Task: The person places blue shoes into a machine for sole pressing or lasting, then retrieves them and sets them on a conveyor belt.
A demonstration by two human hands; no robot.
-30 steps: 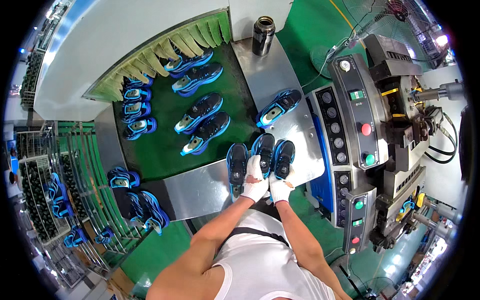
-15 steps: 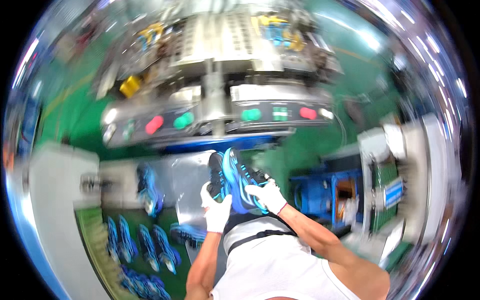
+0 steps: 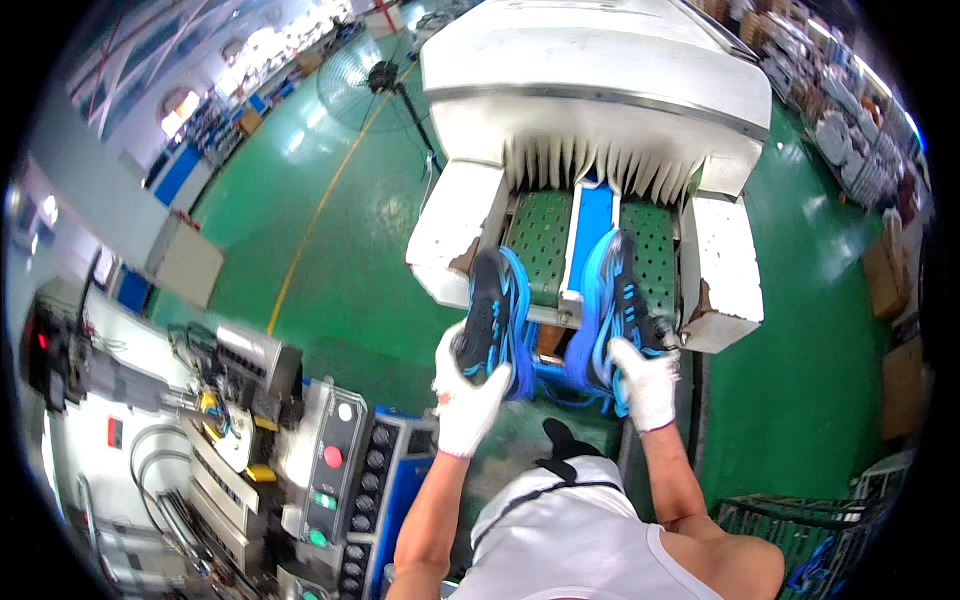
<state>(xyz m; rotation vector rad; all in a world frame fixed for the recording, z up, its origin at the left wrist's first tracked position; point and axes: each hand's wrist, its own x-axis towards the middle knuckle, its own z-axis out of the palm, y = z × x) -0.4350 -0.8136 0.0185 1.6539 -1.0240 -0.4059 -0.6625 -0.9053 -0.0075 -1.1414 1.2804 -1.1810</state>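
Observation:
My left hand, in a white glove, grips a black and blue sports shoe around its heel end. A matching shoe is held the same way by my right hand, also gloved. Both shoes point away from me and are set apart from each other. Their toes reach the front of a white conveyor machine. Its green perforated belt has a blue strip down the middle. Whether the shoes touch the belt, I cannot tell.
White flaps hang across the machine's opening, between two white side housings. On the left stands a control panel with coloured buttons. A standing fan is farther back. A wire rack is at the lower right.
My view has swung from the press and metal table to the white conveyor machine. The shoes, close together before, are now apart, one in each hand.

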